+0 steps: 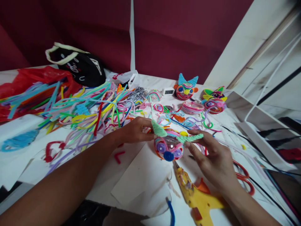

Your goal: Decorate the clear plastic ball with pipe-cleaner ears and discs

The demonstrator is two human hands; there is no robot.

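Observation:
A round ornament (172, 145) wrapped in pink and red pipe cleaners stands between my hands, with purple button-like eyes and a blue nose (168, 156). My left hand (138, 129) is closed with thumb and finger on the left mint-green pipe-cleaner ear (159, 128). On the other side, my right hand (211, 153) pinches the right mint-green pipe-cleaner ear (191, 138). Both ears meet the top of the ornament; whether they are fixed to it I cannot tell. A yellow glue gun (197, 196) lies below, its nozzle pointing at the ornament's base.
Loose pipe cleaners (94, 103) spread across the left and back. Finished-looking ornaments (185, 89) stand behind, beside a small digital timer (168, 91). Red-handled scissors (245, 179) lie right of my right hand, near cables and a power strip (265, 146). A black bag (82, 67) sits back left.

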